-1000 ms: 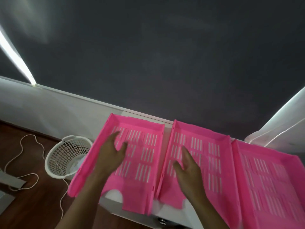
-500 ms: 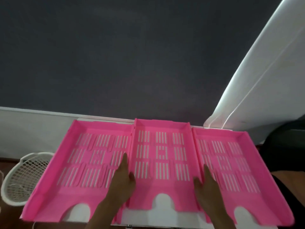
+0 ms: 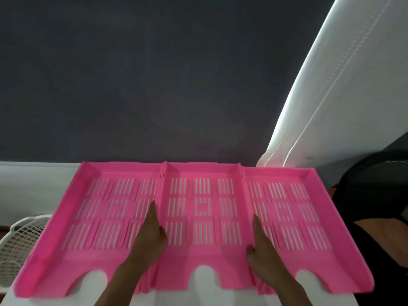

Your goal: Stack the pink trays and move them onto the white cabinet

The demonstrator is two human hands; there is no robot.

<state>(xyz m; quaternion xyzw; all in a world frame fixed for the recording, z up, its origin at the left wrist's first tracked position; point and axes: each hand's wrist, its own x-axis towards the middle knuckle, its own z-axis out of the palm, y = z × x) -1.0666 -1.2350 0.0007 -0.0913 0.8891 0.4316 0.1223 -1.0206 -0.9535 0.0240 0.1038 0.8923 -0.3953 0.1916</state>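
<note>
three pink trays, side by side, unstacked

item: three pink slotted plastic letter trays in a row on a white desk (image 3: pixel 205 281), side walls touching or nearly so, none stacked yet.

middle pink tray (image 3: pixel 203 217): lies directly between the two hands. its long axis runs away from the person, notched front edge nearest, back wall farthest. the left hand (image 3: pixel 150 241) sits at its left wall and the right hand (image 3: pixel 262 252) at its right wall, so both are about equally near; this is judged the tray to be lifted first.

left pink tray (image 3: pixel 92 217): outward of the left hand's fingers (image 3: pixel 152 214), which lie over the seam it shares with the middle tray.

right pink tray (image 3: pixel 295 217): outward of the right hand's fingers (image 3: pixel 257 224), which lie over the other seam.

state of fingers: both hands flat, fingers extended and held close together, pointing along the tray walls, thumbs tucked toward the middle tray. whether they pinch a wall cannot be told; no tray appears lifted.

also present: white lattice plastic basket (image 3: pixel 19 246), low and well to the left of the left hand.

whether the desk is the white cabinet cannot be told.
</note>
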